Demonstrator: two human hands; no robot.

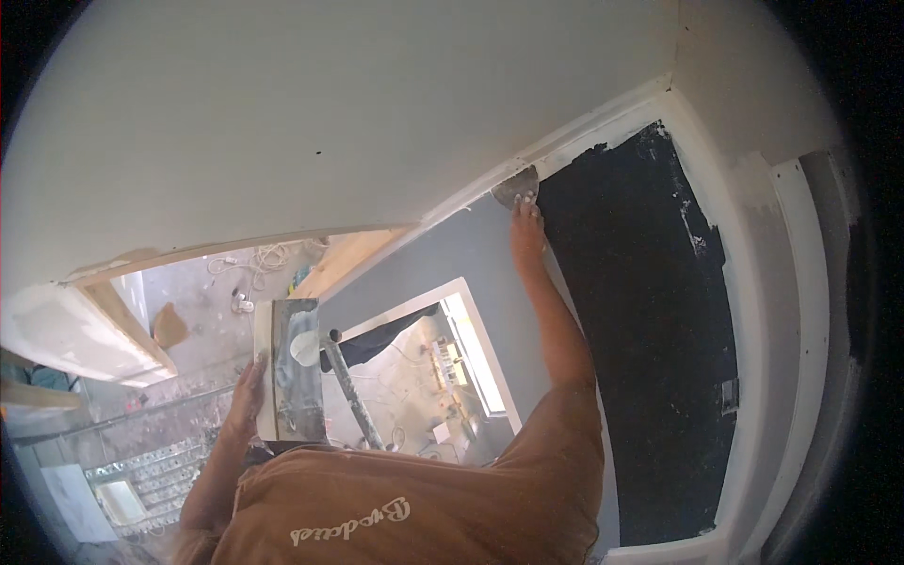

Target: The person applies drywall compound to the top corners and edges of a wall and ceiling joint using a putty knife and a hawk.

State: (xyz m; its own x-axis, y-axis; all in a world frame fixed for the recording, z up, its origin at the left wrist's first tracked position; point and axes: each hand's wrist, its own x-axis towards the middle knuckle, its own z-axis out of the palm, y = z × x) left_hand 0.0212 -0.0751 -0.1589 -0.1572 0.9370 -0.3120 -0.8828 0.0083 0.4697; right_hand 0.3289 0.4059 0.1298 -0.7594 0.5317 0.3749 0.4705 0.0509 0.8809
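Note:
My right hand [527, 218] is raised and closed around a filling knife [515, 188], with the fingers spread along its back. The wide blade lies against the white filled seam [584, 141] where the pale ceiling meets the wall. Just right of it is a large black panel [650, 320] with white-smeared edges. Lower left, my left hand [248, 388] grips the side of a rectangular filler-spattered board [298, 400]. A round dab of white filler [305, 347] sits on that board. Part of the left fingers is hidden behind it.
A spattered pole [350, 391] stands beside the board. Below, a window-like opening [513, 405] is set in the grey wall [395, 282]. Coiled cables [264, 264] lie on the dusty floor. A spattered slatted platform [155, 476] is at lower left.

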